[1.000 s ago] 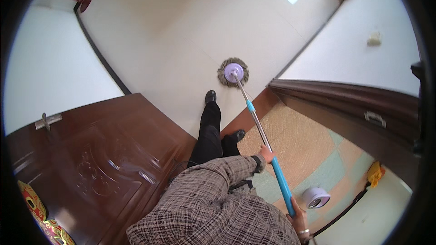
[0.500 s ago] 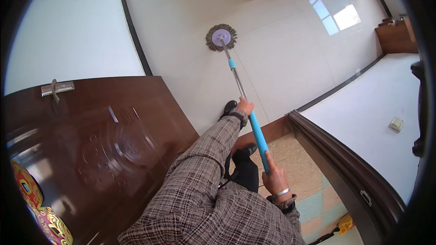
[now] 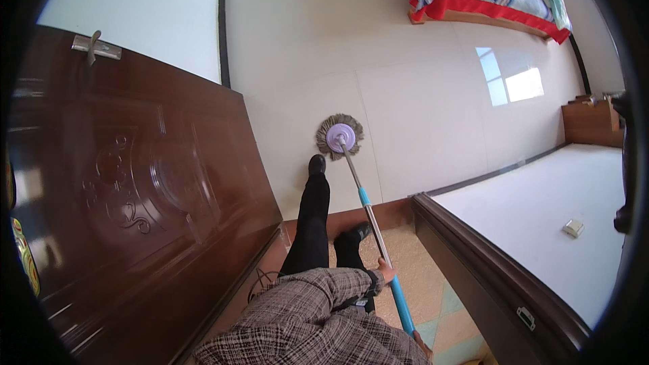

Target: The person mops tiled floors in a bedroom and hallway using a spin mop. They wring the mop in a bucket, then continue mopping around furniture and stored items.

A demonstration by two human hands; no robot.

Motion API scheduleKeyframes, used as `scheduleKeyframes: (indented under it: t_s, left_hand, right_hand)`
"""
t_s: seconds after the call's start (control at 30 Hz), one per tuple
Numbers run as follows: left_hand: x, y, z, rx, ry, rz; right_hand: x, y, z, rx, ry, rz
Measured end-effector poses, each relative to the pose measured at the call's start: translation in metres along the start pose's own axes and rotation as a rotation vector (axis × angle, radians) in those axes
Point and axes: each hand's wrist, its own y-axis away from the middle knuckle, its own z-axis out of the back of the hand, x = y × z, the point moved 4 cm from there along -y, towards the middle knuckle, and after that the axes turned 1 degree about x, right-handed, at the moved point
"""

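Note:
A round mop [image 3: 341, 138] with grey-brown strands and a lilac disc rests on the pale tiled floor, just right of my front shoe. Its metal and blue pole slants back toward me. My left hand [image 3: 386, 272] is closed around the pole near the top of the blue grip. Farther down, at the grip's lower end, my right hand [image 3: 423, 347] wraps the handle and is partly hidden by my checked sleeve.
An open brown door [image 3: 169, 182] stands on the left. A dark door frame [image 3: 487, 263] runs along the right, with a threshold [image 3: 389, 215] underfoot. Beyond are a bed [image 3: 483, 0] with striped, red-edged covers and a wooden cabinet [image 3: 589, 124]. A white wall switch [image 3: 573, 228] is at right.
The mop head has been drawn back across the floor toward my feet. Both hands have come back with the pole, closer to my body. The view has shifted, showing more of the bed.

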Motion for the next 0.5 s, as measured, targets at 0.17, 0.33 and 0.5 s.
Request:
scheduleKeyframes:
  t_s: [0.17, 0.33, 0.5]
  left_hand:
    - [-0.039, -0.010, 0.065, -0.014, 0.081, -0.113]
    - [-0.138, -0.076, 0.222, -0.317, 0.213, -0.558]
    - [-0.270, -0.141, 0.427, -0.410, 0.235, -0.371]
  right_hand:
    - [0.061, -0.042, 0.001, -0.033, -0.124, 0.022]
    - [0.223, -0.134, 0.022, -0.095, -0.115, 0.242]
    - [0.424, -0.239, 0.067, -0.160, -0.018, 0.529]
